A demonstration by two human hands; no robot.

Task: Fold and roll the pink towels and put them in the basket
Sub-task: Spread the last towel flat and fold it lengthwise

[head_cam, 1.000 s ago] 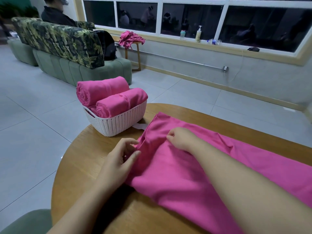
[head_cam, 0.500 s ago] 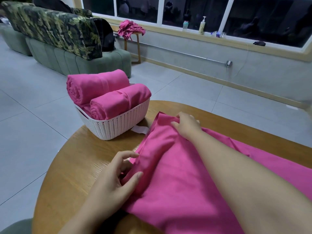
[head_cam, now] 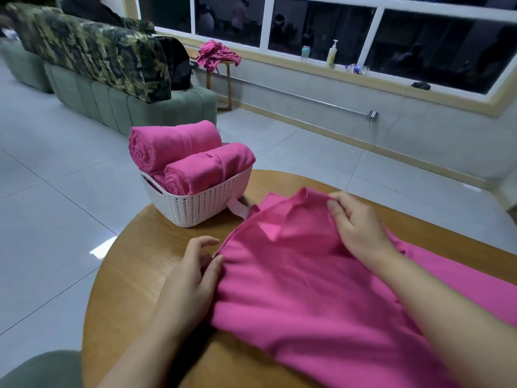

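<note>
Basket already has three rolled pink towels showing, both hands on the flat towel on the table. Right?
Not quite: the head view shows two rolled towels in the basket, not three. Both the left hand and right hand are on the flat towel on the table.

A green sofa [head_cam: 134, 99] stands on grey floor tiles [head_cam: 56, 219] below dark windows [head_cam: 321, 29].

A basket [head_cam: 195, 208] stands at the far left edge of the surface [head_cam: 145, 264], with two rolled towels [head_cam: 193, 161] lying in it side by side. Right of and nearer than the basket, an unrolled towel [head_cam: 307, 289] lies spread on the surface. Behind the surface, across the floor [head_cam: 56, 191], a sofa [head_cam: 117, 79] stands left, a stool [head_cam: 223, 79] to its right below the window sill [head_cam: 363, 77].
</note>
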